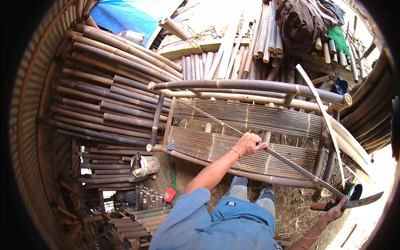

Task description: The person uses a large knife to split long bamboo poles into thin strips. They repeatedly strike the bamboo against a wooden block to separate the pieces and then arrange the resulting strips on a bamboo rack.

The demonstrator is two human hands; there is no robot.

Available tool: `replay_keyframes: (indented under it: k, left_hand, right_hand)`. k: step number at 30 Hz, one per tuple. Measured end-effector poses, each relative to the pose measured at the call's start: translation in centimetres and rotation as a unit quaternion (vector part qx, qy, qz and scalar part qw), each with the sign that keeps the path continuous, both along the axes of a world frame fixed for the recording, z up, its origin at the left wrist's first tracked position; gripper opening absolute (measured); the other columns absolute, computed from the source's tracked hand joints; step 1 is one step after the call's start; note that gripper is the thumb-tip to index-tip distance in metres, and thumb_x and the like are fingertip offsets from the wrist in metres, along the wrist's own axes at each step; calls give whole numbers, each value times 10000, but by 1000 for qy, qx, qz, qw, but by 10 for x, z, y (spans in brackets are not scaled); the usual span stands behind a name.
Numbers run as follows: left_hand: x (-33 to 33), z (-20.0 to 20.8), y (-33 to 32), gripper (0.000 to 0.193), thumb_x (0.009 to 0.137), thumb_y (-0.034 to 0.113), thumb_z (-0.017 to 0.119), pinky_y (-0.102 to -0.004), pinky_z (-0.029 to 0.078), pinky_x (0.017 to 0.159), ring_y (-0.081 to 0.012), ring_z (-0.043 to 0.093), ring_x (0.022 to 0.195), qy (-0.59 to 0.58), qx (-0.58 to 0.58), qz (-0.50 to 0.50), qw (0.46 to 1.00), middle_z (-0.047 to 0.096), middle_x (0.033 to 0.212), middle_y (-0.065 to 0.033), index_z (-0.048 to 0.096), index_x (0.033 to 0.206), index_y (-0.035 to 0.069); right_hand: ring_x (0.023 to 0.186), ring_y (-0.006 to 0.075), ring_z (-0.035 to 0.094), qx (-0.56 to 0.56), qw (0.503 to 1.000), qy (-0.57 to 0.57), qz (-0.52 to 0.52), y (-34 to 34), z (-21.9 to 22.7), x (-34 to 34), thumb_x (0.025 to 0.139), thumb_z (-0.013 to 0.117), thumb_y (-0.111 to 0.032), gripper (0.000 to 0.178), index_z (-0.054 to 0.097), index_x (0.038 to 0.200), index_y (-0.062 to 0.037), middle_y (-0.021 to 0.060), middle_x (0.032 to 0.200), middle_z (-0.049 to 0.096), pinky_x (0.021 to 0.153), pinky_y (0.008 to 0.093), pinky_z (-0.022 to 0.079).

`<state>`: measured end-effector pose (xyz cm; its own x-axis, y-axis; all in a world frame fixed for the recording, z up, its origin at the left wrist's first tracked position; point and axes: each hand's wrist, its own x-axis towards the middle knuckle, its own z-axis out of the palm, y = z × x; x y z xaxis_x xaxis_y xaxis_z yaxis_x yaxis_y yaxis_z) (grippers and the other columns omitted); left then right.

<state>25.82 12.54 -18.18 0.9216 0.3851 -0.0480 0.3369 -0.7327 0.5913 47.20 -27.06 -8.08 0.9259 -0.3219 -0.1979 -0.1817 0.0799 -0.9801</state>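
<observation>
A long split bamboo strip (pixel 287 161) lies slantwise across a bamboo bench frame (pixel 250 177) fitted with two panels of thin slats (pixel 200 146). My left hand (pixel 250 144) is closed around the strip near its middle, above the gap between the panels. At the lower right, beyond the frame's near corner, my right hand (pixel 334 209) grips a machete (pixel 366 201) with a wooden handle and a dark blade pointing right. The strip's lower end meets the right hand and blade; whether those fingers also pinch it, I cannot tell.
A pale bamboo strip (pixel 320 104) leans over the frame's right end. Bamboo poles (pixel 121 98) are stacked at left, with more bundled at the back (pixel 271 33). A white bucket (pixel 149 166) and a red cup-like thing (pixel 169 194) stand left of me. A dark round container (pixel 354 191) sits by the blade.
</observation>
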Motion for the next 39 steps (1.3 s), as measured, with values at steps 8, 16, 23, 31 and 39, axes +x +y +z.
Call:
replay_keyframes:
  k: [8,16,23,31,39]
  left_hand:
    - [-8,-5,46,553,888,565,573,-426,458,686,-310,600,727,32,-27,6,999,602,702,-115,616,667,60]
    - [28,3,62,605,940,590,449,-446,464,688,-340,612,772,135,-47,-24,990,630,761,-147,643,735,55]
    - [138,-42,-2,563,915,609,484,-470,494,725,-369,640,832,183,-103,-146,967,660,828,-189,662,888,75]
    - [165,-82,-11,576,912,607,487,-490,477,712,-401,622,812,195,-23,-138,971,651,788,-204,620,802,57]
    - [156,-99,3,597,909,609,488,-503,465,725,-436,606,828,251,-42,-128,958,640,809,-247,627,821,36]
  right_hand:
    - [561,84,458,-3,999,26,45,27,-17,2,909,697,-324,273,618,891,-63,-2,718,559,496,221,359]
    - [508,56,477,16,998,47,36,48,-43,46,928,675,-258,192,643,937,-70,4,727,601,424,179,387]
    - [446,90,499,-19,992,76,101,44,-102,106,954,628,-311,265,538,884,-72,38,668,579,385,216,398]
    - [507,78,522,-343,903,-64,250,-46,-171,118,975,518,-189,319,589,1237,-22,45,699,598,462,235,430]
    - [673,188,621,-415,835,-46,358,-25,-152,98,930,555,-153,355,598,1262,-34,125,822,655,643,319,513]
